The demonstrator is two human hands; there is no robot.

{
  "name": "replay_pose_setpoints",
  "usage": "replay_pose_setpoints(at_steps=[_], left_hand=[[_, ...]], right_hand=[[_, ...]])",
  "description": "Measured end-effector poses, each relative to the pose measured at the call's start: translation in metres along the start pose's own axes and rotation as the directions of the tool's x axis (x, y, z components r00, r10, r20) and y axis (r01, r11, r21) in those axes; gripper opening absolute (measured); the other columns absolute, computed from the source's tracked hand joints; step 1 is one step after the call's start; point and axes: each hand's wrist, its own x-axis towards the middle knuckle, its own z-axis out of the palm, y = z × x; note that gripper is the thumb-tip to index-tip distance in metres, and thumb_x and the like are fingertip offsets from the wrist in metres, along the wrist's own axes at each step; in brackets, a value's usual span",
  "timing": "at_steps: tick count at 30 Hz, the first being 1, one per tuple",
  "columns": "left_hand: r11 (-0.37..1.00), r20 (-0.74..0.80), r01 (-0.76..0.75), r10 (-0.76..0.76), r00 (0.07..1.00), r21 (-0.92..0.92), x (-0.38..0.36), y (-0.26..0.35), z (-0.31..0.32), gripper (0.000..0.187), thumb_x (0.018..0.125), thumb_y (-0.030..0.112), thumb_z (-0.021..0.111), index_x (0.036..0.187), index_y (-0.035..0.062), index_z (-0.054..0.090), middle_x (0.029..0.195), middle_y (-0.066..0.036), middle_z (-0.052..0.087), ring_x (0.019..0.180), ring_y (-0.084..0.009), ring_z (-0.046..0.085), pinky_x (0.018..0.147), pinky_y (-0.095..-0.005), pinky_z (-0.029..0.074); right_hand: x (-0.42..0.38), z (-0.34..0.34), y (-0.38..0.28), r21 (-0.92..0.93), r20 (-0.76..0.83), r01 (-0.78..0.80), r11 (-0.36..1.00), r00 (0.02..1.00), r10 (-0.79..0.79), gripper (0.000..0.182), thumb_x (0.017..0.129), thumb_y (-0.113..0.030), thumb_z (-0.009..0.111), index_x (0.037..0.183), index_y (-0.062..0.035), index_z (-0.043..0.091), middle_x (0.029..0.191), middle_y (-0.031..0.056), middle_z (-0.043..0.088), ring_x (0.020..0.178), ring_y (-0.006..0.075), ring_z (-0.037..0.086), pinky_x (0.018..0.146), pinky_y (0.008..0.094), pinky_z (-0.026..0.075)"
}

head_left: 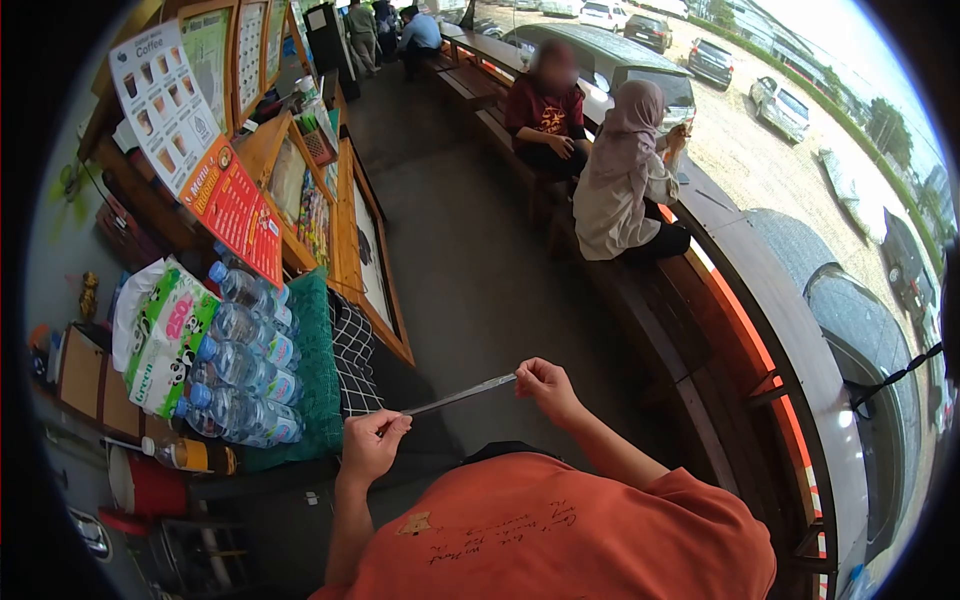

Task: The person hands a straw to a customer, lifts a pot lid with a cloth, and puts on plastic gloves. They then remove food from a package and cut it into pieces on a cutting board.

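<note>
A thin, clear strip (460, 394), which looks like plastic, is stretched between my two hands in front of my orange shirt. Its left end is pinched in my left hand (372, 440), thumb against the fingers. The right end, slightly higher, sits in the closed fingertips of my right hand (545, 388). Left of my left hand, water bottles (245, 345) stand on a green cloth (318, 375) beside a green and white tissue pack (168, 335). A black-and-white checked cloth (352, 350) hangs just beyond that hand.
Two people (548, 110) (622, 180) sit on the long bench (650, 300) at the right, beside a counter (760, 290). Menu sheets (175, 115) and a wooden display case (350, 230) are at the left. An aisle floor (450, 220) runs between; more people (420, 32) are far back.
</note>
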Motion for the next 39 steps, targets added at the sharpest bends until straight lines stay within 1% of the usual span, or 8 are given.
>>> replay_pose_setpoints(at_steps=[2, 7, 9, 11, 17, 23, 30, 39], left_hand=[[0.999, 0.065, 0.0, -0.003, 0.998, 0.041, 0.002, 0.004, 0.0, 0.017, 0.091, 0.014, 0.068, 0.089, -0.0021, 0.073, 0.076, -0.013, 0.073, 0.065, -0.0151, 0.07, 0.058, -0.0254, 0.053], [0.988, 0.277, -0.132, 0.151, 0.949, -0.086, 0.004, 0.017, 0.003, 0.018, 0.091, 0.014, 0.067, 0.083, -0.001, 0.074, 0.071, -0.01, 0.072, 0.065, -0.017, 0.071, 0.057, -0.0265, 0.052], [0.99, 0.348, -0.104, 0.133, 0.928, -0.1, 0.005, 0.021, 0.003, 0.017, 0.09, 0.013, 0.068, 0.083, -0.0018, 0.073, 0.075, -0.012, 0.073, 0.065, -0.0184, 0.07, 0.058, -0.0281, 0.053], [0.974, 0.395, -0.128, 0.194, 0.898, -0.188, 0.005, 0.02, 0.008, 0.017, 0.088, 0.012, 0.068, 0.081, -0.0013, 0.073, 0.071, -0.012, 0.071, 0.06, -0.0182, 0.067, 0.054, -0.0283, 0.05], [0.95, 0.173, -0.271, 0.296, 0.939, -0.154, 0.008, 0.011, 0.015, 0.014, 0.085, 0.008, 0.068, 0.074, -0.0003, 0.072, 0.061, -0.012, 0.065, 0.051, -0.0188, 0.06, 0.048, -0.0311, 0.044], [0.941, 0.097, -0.336, 0.338, 0.936, -0.044, 0.007, 0.003, 0.015, 0.016, 0.085, 0.008, 0.067, 0.072, -0.0002, 0.071, 0.059, -0.011, 0.063, 0.052, -0.0219, 0.06, 0.049, -0.0323, 0.044], [0.964, 0.093, -0.263, 0.261, 0.961, 0.019, 0.005, 0.006, 0.017, 0.017, 0.09, 0.01, 0.065, 0.08, -0.0012, 0.071, 0.068, -0.012, 0.068, 0.06, -0.022, 0.066, 0.055, -0.0306, 0.049], [0.985, -0.029, -0.17, 0.17, 0.985, -0.005, 0.002, 0.005, 0.013, 0.021, 0.095, 0.016, 0.064, 0.087, -0.0026, 0.07, 0.074, -0.014, 0.069, 0.064, -0.0231, 0.068, 0.057, -0.0315, 0.05]], right_hand=[[-0.002, 0.001, -0.001, 0.077, -0.029, -0.035, 0.996, 0.999, 0.038, 0.017, 0.099, -0.023, 0.062, 0.094, -0.0074, 0.059, 0.082, -0.0018, 0.061, 0.076, 0.0082, 0.06, 0.072, 0.0278, 0.054], [-0.008, -0.002, -0.01, 0.274, -0.016, -0.207, 0.939, 0.975, 0.22, 0.015, 0.099, -0.025, 0.062, 0.095, -0.0103, 0.06, 0.083, -0.0028, 0.06, 0.079, 0.0086, 0.061, 0.075, 0.0309, 0.057], [-0.011, -0.005, -0.012, 0.349, 0.13, -0.311, 0.884, 0.95, 0.283, 0.015, 0.099, -0.026, 0.062, 0.094, -0.0112, 0.061, 0.083, -0.0032, 0.06, 0.077, 0.008, 0.061, 0.074, 0.0312, 0.058], [-0.013, -0.005, -0.009, 0.371, 0.151, -0.349, 0.861, 0.937, 0.315, 0.016, 0.099, -0.027, 0.062, 0.094, -0.0111, 0.062, 0.083, -0.0034, 0.06, 0.076, 0.0074, 0.061, 0.071, 0.0308, 0.057], [-0.015, -0.002, -0.018, 0.348, 0.153, -0.44, 0.828, 0.898, 0.413, 0.023, 0.097, -0.031, 0.064, 0.099, -0.0082, 0.065, 0.081, -0.0036, 0.061, 0.072, 0.0071, 0.061, 0.063, 0.0285, 0.056], [-0.01, -0.016, -0.003, 0.327, 0.113, -0.414, 0.849, 0.909, 0.4, 0.024, 0.098, -0.028, 0.062, 0.104, -0.0052, 0.067, 0.082, -0.0021, 0.063, 0.071, 0.0086, 0.062, 0.059, 0.0269, 0.054], [-0.012, -0.017, -0.021, 0.479, 0.145, -0.392, 0.786, 0.918, 0.37, 0.02, 0.098, -0.018, 0.062, 0.109, -0.0022, 0.068, 0.086, 0.001, 0.067, 0.074, 0.0113, 0.064, 0.064, 0.0264, 0.054], [-0.004, -0.03, 0.001, 0.419, 0.167, -0.385, 0.822, 0.923, 0.346, 0.015, 0.094, -0.02, 0.068, 0.101, -0.0065, 0.069, 0.085, 0.0012, 0.068, 0.076, 0.0112, 0.065, 0.067, 0.0285, 0.055]])
